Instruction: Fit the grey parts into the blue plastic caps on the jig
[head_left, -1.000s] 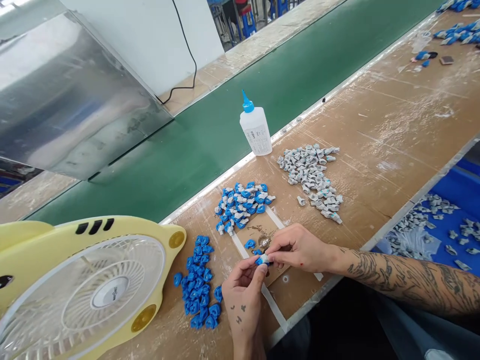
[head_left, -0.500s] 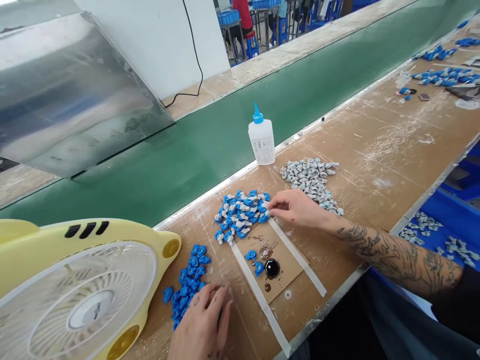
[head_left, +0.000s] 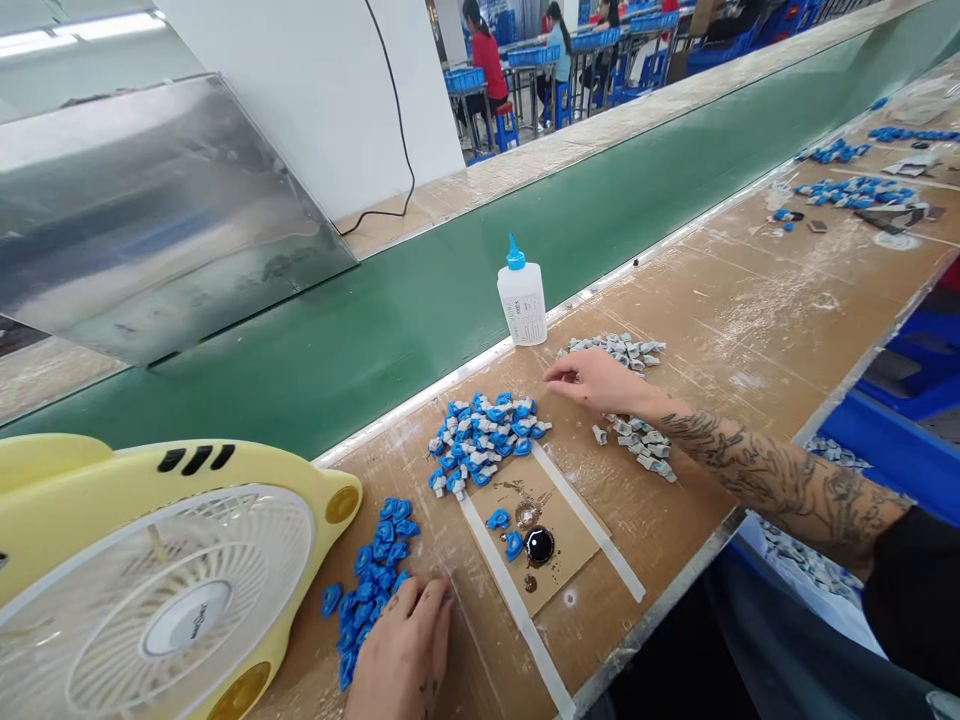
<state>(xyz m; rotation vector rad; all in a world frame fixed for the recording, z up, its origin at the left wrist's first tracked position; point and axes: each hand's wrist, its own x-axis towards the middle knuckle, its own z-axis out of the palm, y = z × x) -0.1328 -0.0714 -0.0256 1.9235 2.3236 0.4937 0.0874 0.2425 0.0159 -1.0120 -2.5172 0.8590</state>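
Two hands work the bench [head_left: 720, 350] from where I stand. The left hand [head_left: 401, 645] curls at the blue pile [head_left: 367, 595]; I can't tell if it pinches a piece. The right hand [head_left: 604, 383], fingertips drawn close, partly hides the grey pile [head_left: 643, 450]; whether they grip anything, I can't tell. Beside it sits the mixed heap [head_left: 484, 440], near a card [head_left: 566, 572] bearing two blue bits [head_left: 513, 546] and a dark drop [head_left: 539, 545].

Bright, o/h tubes [head_left: 116, 26], glare – metal sheet [head_left: 172, 210]
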